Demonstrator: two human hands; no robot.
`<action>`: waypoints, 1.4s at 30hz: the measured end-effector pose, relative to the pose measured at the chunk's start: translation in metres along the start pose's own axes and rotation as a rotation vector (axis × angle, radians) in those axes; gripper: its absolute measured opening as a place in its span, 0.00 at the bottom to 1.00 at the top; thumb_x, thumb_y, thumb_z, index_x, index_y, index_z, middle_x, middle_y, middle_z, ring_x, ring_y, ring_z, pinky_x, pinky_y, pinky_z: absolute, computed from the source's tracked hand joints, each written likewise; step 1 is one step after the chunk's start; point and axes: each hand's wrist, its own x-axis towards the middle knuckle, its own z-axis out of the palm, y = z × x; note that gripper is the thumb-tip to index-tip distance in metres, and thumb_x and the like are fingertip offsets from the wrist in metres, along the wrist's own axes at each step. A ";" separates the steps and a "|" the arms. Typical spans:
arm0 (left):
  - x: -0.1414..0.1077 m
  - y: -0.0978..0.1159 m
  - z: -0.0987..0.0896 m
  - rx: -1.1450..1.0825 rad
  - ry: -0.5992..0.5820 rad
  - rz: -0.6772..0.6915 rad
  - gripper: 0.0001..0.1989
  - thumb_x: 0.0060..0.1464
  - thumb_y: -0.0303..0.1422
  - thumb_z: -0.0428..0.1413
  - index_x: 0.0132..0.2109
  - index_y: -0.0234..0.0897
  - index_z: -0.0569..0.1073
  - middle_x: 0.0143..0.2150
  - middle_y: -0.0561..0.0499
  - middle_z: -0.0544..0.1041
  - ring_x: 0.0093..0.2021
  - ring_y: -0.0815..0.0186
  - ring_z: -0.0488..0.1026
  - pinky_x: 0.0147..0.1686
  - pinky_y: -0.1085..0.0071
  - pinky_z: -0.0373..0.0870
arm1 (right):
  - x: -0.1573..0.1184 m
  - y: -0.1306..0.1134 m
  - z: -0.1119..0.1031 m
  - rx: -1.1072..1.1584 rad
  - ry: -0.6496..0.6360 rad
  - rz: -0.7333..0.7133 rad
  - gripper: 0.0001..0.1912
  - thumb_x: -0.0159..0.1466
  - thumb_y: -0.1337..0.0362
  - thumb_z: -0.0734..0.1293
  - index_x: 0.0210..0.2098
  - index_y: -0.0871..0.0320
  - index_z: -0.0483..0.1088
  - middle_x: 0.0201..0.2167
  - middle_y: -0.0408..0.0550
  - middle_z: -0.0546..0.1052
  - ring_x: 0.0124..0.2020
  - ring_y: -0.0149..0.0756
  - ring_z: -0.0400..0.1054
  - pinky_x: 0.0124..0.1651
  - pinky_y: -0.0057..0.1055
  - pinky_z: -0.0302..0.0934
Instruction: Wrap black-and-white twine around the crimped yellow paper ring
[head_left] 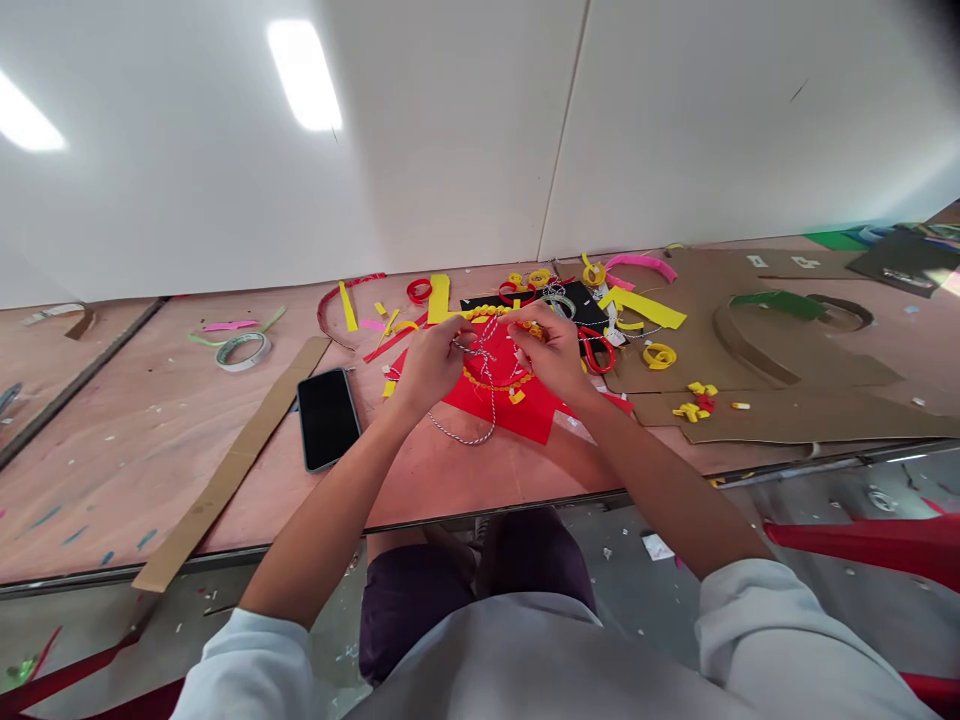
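My left hand [436, 362] is closed in a pinch on a black-and-white twisted cord [480, 442], which loops down onto the table and crosses between my hands. My right hand [553, 350] is closed too, its fingertips at an orange-yellow piece [531, 328] too small to make out well. Under both hands lies red sheet material [517, 415]. A curved row of small orange-yellow pieces [499, 384] rests on it, with a similar yellow row [491, 312] just beyond. My fingers partly hide the cord's ends.
A phone [328, 420] and a long cardboard strip [232, 465] lie left of my arms, with a tape roll [243, 350] farther left. Yellow strips [643, 306] and red rings [597, 350] surround the work. Cardboard sheets [810, 350] cover the right side; a white wall panel [450, 130] stands behind.
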 end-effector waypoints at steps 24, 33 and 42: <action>-0.014 0.029 -0.029 0.842 -0.384 0.351 0.33 0.59 0.13 0.44 0.71 0.23 0.59 0.33 0.42 0.79 0.49 0.52 0.76 0.47 0.61 0.76 | 0.000 0.005 0.001 0.060 -0.039 0.071 0.07 0.67 0.58 0.69 0.40 0.52 0.79 0.40 0.44 0.73 0.18 0.20 0.60 0.20 0.27 0.56; -0.012 0.023 -0.028 0.683 -0.368 0.356 0.17 0.54 0.20 0.49 0.52 0.29 0.69 0.40 0.38 0.78 0.47 0.48 0.74 0.42 0.57 0.73 | 0.001 0.003 0.002 0.115 -0.033 0.104 0.08 0.66 0.58 0.69 0.40 0.52 0.80 0.41 0.46 0.74 0.19 0.21 0.60 0.19 0.27 0.55; -0.014 0.020 -0.037 0.786 -0.460 0.369 0.17 0.54 0.19 0.49 0.50 0.33 0.71 0.36 0.42 0.75 0.40 0.54 0.74 0.36 0.63 0.68 | 0.000 0.000 0.004 0.144 -0.049 0.106 0.08 0.66 0.58 0.69 0.39 0.53 0.79 0.41 0.46 0.73 0.19 0.20 0.60 0.21 0.26 0.55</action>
